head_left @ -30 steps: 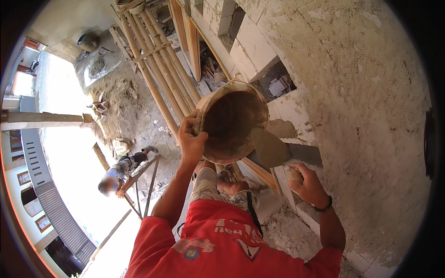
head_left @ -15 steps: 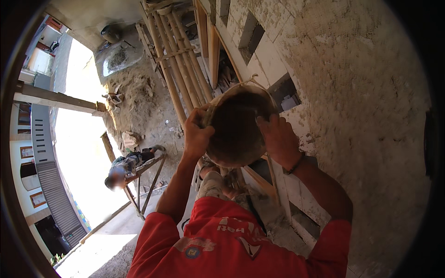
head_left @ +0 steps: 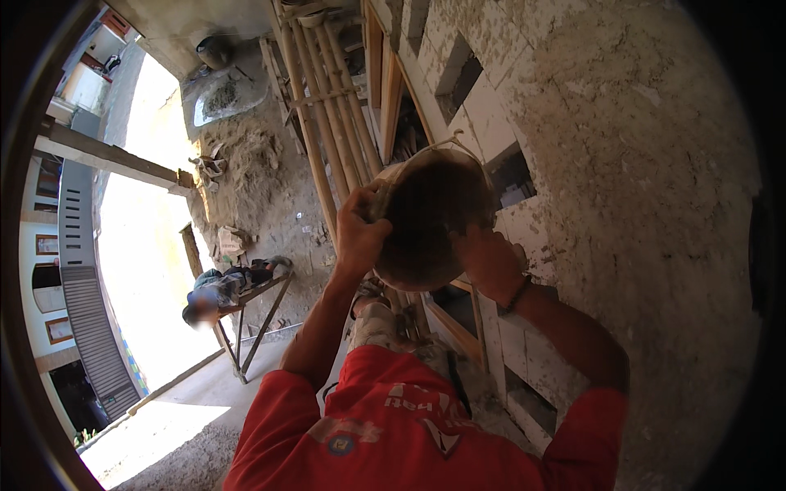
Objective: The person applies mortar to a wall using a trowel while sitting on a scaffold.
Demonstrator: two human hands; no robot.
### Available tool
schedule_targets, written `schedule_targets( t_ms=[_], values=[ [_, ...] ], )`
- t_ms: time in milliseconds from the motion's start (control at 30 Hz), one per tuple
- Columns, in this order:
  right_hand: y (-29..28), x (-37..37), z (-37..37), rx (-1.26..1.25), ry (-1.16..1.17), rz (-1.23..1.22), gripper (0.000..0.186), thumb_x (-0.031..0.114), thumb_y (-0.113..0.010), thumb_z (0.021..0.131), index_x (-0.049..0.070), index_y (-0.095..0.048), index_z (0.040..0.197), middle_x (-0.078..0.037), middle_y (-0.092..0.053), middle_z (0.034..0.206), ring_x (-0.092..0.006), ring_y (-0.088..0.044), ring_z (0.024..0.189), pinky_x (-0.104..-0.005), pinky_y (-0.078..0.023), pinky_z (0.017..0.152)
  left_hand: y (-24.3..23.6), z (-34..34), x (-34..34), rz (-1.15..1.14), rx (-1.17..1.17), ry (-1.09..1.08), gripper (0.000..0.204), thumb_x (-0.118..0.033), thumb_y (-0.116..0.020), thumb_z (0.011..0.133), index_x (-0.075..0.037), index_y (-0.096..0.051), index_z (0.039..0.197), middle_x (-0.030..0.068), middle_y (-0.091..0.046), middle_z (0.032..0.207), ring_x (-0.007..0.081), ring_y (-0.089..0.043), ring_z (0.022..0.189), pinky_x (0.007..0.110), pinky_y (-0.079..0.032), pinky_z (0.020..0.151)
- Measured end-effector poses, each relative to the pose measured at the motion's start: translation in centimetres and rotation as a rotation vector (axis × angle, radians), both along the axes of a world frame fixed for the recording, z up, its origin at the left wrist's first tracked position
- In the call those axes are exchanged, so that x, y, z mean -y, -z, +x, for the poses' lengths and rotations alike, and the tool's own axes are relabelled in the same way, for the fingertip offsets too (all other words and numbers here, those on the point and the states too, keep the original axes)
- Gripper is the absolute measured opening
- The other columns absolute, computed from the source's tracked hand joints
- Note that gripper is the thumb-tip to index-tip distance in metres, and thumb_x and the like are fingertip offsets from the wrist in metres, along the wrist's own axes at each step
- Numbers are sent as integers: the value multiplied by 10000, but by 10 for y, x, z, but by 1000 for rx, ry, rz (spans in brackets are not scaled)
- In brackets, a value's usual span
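My left hand (head_left: pixel 361 235) is closed round the left rim of a dirty round bucket (head_left: pixel 399 272), tilted with its dark mouth toward me. My right hand (head_left: pixel 488 263) has curled fingers reaching into the bucket's mouth at the lower right; what they hold is lost in the dark interior. A rope handle (head_left: pixel 457 137) arches over the bucket's top. Beside the bucket on the right is a block wall (head_left: pixel 512 229) with square openings and rough plaster.
A bamboo scaffold (head_left: pixel 319 98) runs under and beyond the bucket. A person (head_left: pixel 233 290) is on a trestle (head_left: pixel 266 327) lower left. A mound (head_left: pixel 254 155), a mortar patch (head_left: pixel 229 98), a dark drum (head_left: pixel 213 51) and wooden frames (head_left: pixel 385 82) are farther off.
The mortar-laden trowel that was out beside the bucket is no longer visible. My right hand has moved up and left into the bucket's mouth. The bucket has shifted slightly right.
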State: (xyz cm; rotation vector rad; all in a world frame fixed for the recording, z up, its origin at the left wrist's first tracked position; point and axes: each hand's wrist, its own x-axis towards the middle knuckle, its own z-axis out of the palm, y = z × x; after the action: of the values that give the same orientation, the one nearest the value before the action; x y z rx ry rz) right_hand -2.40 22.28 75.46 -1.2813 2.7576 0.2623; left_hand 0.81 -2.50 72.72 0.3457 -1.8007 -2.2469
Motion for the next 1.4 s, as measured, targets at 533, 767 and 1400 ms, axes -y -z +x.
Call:
schedule_targets(
  t_ms=[533,767,1400],
  values=[
    [11,22,-4,36,63,-59,123,169,-603,833,77,-632,908,-147,-640,773,-302,-669,713,-432,-528,622,-50,4,-19,-475,-119,-26,298,60,-578,639,13,-534,930,146,-650,1207,272,-600,1156,357,-434,1012],
    [52,-4,-4,661,82,-650,257,280,-616,907,32,-611,974,-170,-662,810,-262,-693,729,-366,-543,637,-40,4,-20,-444,-97,78,324,52,-588,621,10,-530,936,151,-656,1204,258,-596,1180,358,-427,1032],
    [32,-136,107,634,714,-816,451,227,-718,842,2,-580,1208,-77,-637,897,-158,-609,818,-340,-509,748,78,38,52,-430,231,-337,221,27,-577,677,53,-537,894,128,-624,1007,190,-561,896,298,-442,873]
  ],
)
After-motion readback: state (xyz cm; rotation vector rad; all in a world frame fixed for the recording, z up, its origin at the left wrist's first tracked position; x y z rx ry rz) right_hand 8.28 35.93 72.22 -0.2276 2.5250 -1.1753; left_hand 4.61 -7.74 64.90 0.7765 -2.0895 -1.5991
